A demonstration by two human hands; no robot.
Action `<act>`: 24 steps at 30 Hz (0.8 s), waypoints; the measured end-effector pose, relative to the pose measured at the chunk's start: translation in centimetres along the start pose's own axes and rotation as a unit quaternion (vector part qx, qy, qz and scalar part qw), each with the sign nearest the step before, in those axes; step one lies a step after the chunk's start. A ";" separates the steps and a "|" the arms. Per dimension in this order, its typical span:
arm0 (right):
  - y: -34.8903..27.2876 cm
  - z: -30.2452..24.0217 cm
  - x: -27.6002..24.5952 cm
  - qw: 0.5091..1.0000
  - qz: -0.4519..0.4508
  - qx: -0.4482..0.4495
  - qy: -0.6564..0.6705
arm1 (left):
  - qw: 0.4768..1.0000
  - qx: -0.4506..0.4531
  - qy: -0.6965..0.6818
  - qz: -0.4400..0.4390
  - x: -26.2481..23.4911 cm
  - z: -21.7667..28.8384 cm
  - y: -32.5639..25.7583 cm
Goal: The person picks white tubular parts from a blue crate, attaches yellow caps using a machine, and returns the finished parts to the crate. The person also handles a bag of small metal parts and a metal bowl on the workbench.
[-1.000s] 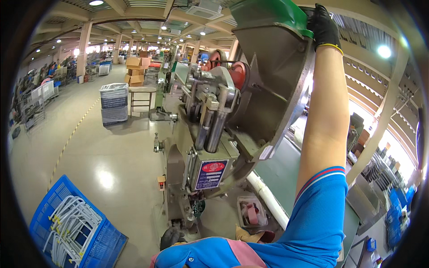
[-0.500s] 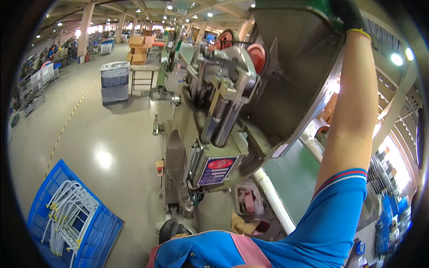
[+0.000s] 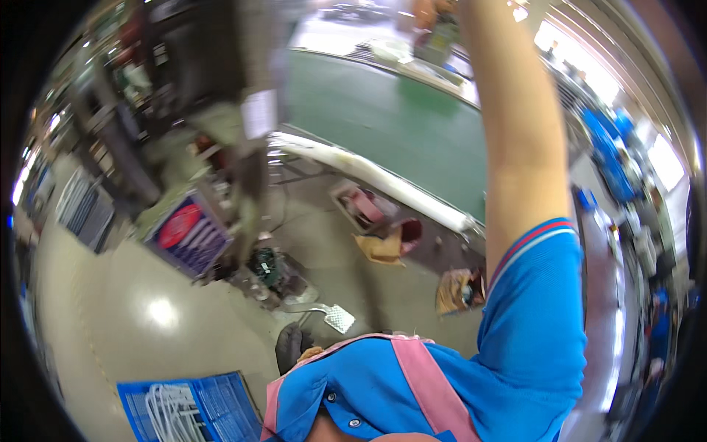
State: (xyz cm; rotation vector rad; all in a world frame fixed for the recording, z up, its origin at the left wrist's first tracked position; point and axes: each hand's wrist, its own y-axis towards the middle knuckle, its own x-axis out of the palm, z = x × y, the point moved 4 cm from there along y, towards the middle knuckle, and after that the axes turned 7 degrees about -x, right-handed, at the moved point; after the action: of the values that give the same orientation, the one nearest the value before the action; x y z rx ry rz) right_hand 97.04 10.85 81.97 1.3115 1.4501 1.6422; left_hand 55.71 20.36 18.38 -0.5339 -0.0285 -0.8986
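Note:
My bare right forearm [image 3: 519,110], below a blue short sleeve [image 3: 534,287], reaches up past the top edge, so the right hand is out of the picture. Nearest that arm lies a long green work surface [image 3: 383,110] with a white tube [image 3: 368,166] along its near side. No left forearm shows, and I make out no left hand. A dark rounded shape [image 3: 291,346], perhaps a shoe, sits just beyond my blue and pink top, beside a patterned metal foot pedal [image 3: 339,319]. The grey machine [image 3: 199,59] at the left is smeared by motion; its purple and red plate [image 3: 190,232] faces me.
A blue basket [image 3: 224,405] with bent white tubes [image 3: 173,412] stands at the lower left. Under the work surface are a bin [image 3: 361,206] with pink pieces, an open brown bag [image 3: 387,243] and another bag [image 3: 456,291]. Blue crates [image 3: 607,155] line the right.
My view has swung right and down, so the machine has shifted left in the picture. The black-gloved right hand, seen earlier at the machine's top, has left the picture.

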 end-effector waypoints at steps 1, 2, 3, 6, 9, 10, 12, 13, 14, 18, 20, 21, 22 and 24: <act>-3.8 1.2 -3.4 0.999 -0.027 0.031 -0.017 | 0.999 0.026 0.038 -0.020 1.8 1.0 0.8; -8.3 1.4 -7.6 0.989 -0.105 0.058 -0.085 | 0.995 0.055 0.075 -0.039 3.8 2.2 1.5; -12.8 1.0 -11.6 0.968 -0.180 0.092 -0.150 | 0.993 0.041 0.098 -0.052 6.2 3.0 2.0; -28.4 -3.3 -23.7 0.851 -0.125 0.507 -0.050 | 0.980 0.026 0.119 -0.160 15.1 5.2 2.4; -39.9 -10.6 -32.2 0.782 -0.048 0.617 -0.069 | 0.964 -0.054 0.074 -0.251 24.7 4.6 2.8; -42.8 -13.0 -34.6 0.756 -0.017 0.652 -0.052 | 0.953 -0.098 0.040 -0.284 27.4 3.8 3.0; -47.3 -17.4 -38.4 0.716 0.045 0.692 -0.085 | 0.909 -0.179 0.033 -0.375 32.0 1.7 3.6; -48.2 -18.6 -40.0 0.725 0.056 0.679 -0.097 | 0.870 -0.210 0.018 -0.446 34.4 0.7 4.2; -48.7 -19.7 -41.5 0.731 0.067 0.670 -0.112 | 0.879 -0.179 0.087 -0.433 36.0 -0.6 5.1; -47.7 -21.8 -45.6 0.787 0.049 0.585 -0.189 | 0.820 -0.303 0.054 -0.483 41.9 -6.0 8.8; -48.1 -22.1 -47.3 0.733 0.037 0.607 -0.305 | 0.649 -0.441 -0.126 -0.607 46.1 -6.5 11.5; -48.7 -22.8 -48.1 0.699 0.044 0.624 -0.345 | 0.763 -0.394 -0.072 -0.507 46.8 -7.0 14.5; -49.1 -23.5 -48.9 0.715 0.070 0.596 -0.359 | 0.793 -0.387 -0.079 -0.464 48.9 -7.6 17.2; -51.3 -25.2 -51.2 0.592 -0.009 0.625 -0.509 | 0.821 -0.358 -0.084 -0.437 53.9 -7.5 23.2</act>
State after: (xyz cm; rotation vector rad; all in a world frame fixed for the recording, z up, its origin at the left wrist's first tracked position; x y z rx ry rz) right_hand 82.56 -32.11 20.09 2.2477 1.6201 -0.6570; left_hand 105.73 -11.11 14.90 -1.3702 -0.1043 -1.7821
